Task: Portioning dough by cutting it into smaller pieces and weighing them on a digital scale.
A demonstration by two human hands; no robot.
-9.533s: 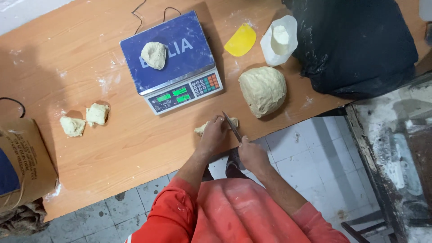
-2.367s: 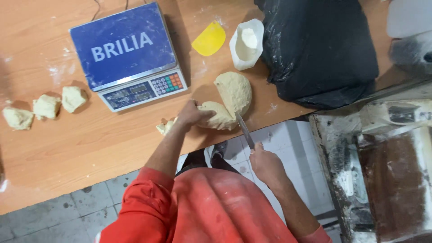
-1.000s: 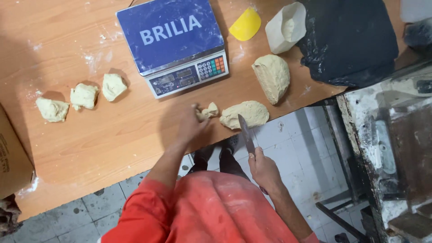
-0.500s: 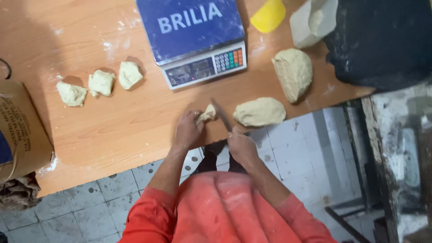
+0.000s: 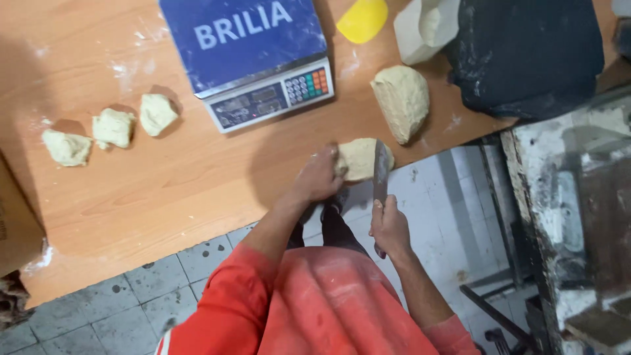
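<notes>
Here, on the wooden desk, three small dough pieces lie in a row at nine o'clock, each just beside the next. At twelve o'clock stands a blue scale, with a yellow scraper and a white scoop past it. Our left hand presses on the dough lump at the desk's near edge, fingers curled over its left end. Our right hand has its fingers wrapped tight round a knife, the blade at the lump's right side. A bigger dough mass sits at one o'clock, near a black bag
</notes>
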